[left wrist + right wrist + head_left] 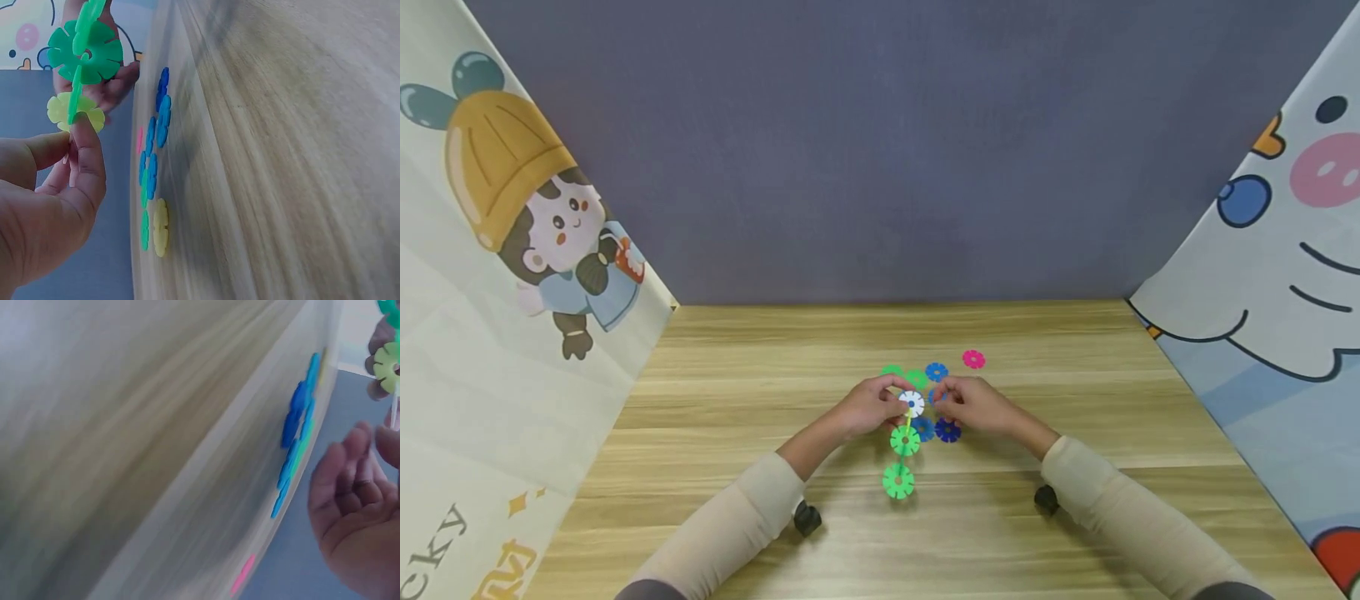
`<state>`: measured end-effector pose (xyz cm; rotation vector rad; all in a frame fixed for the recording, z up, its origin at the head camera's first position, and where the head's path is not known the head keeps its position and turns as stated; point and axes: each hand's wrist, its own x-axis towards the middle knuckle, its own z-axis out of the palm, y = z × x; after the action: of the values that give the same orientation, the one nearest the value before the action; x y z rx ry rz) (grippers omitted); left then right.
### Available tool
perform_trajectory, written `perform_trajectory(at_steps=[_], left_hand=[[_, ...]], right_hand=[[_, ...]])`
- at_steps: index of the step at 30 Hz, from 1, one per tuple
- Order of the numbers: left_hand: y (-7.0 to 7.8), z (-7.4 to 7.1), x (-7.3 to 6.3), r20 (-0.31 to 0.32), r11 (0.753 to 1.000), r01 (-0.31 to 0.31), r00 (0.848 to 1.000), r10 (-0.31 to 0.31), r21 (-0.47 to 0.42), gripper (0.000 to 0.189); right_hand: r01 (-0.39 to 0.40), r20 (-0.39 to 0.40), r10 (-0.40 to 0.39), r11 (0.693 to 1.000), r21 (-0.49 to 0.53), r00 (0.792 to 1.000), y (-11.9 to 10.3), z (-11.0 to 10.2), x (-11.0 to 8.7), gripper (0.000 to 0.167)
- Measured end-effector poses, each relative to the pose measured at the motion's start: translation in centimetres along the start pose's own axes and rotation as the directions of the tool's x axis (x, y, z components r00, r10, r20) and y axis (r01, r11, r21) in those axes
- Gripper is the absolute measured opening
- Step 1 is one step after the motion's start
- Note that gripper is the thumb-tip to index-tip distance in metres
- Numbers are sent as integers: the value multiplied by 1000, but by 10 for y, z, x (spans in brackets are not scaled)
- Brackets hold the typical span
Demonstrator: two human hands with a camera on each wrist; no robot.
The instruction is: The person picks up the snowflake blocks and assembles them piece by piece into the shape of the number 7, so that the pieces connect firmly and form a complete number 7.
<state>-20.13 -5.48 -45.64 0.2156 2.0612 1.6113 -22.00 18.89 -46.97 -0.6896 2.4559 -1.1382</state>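
Wood-grain tabletop (pixel 1075 350); above it, chain of flat, notched plastic-looking discs (pixel 905 440), long axis pointing toward wearer, far end pinched by left hand (pixel 871 406). Right hand (pixel 973 406) just beside, fingers loosely bent, narrow gap.

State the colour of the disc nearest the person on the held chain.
That disc is bright green; the head view shows it best.

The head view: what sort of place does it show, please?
It looks like a play booth, perhaps indoors: cartoon sheets on both sides, a plain backdrop behind, and toy discs lying on a wooden table.
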Motion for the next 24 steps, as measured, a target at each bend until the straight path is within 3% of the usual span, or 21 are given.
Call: perform_trajectory(at_steps=[4,7,15,24], left_hand=[[-3,-3,-2,-12,999,21,1000,-21,-35,35],[-7,-6,-3,-19,998,32,999,-33,-47,35],[-7,-10,-7,-39,998,58,997,-60,-39,37],[-6,-10,-8,-32,996,68,997,-70,-52,36]], right_hand=[[72,43,-63,969,-236,997,9,-3,-5,17],[83,73,-63,943,-323,995,12,-4,-10,27],[141,95,-110,892,-428,989,18,-3,-16,35],[116,83,-88,892,-437,993,20,-2,-14,33]])
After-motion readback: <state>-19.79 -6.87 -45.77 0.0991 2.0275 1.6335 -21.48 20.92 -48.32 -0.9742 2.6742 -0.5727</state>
